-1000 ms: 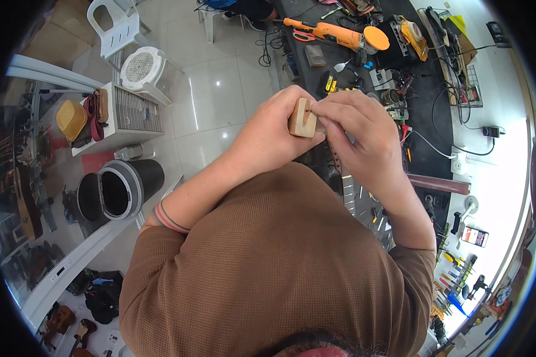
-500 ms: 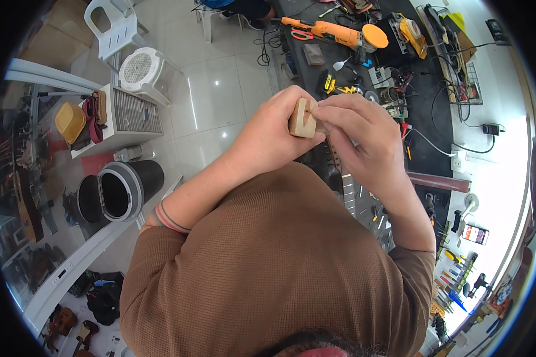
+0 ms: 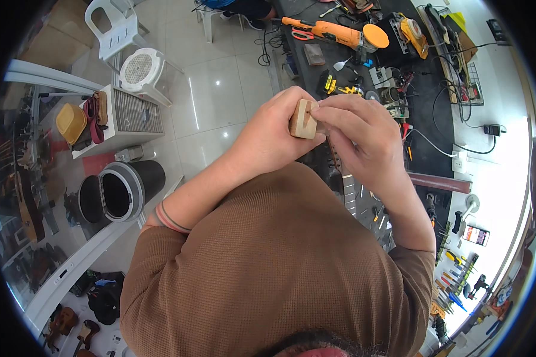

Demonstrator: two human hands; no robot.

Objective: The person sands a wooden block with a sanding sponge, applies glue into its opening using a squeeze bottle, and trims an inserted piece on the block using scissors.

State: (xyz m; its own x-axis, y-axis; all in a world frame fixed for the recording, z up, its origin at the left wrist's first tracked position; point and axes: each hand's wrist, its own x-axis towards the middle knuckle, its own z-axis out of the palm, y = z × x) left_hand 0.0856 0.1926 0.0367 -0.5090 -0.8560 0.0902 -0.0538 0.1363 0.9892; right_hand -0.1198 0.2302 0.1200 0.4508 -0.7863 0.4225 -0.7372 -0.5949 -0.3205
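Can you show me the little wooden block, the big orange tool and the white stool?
Wooden block (image 3: 304,125): head view, on its pale face.
Orange tool (image 3: 333,35): head view, on its long body.
White stool (image 3: 139,69): head view, on its round seat.

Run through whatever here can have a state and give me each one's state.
Left hand: closed around the block
Wooden block: held, pale face showing
Right hand: fingertips at the block's edge; whether they pinch something, unclear
Bin: lid open
Orange power tool: lying down; on or off, unclear
Phone: screen lit
White stool: upright
White chair: upright
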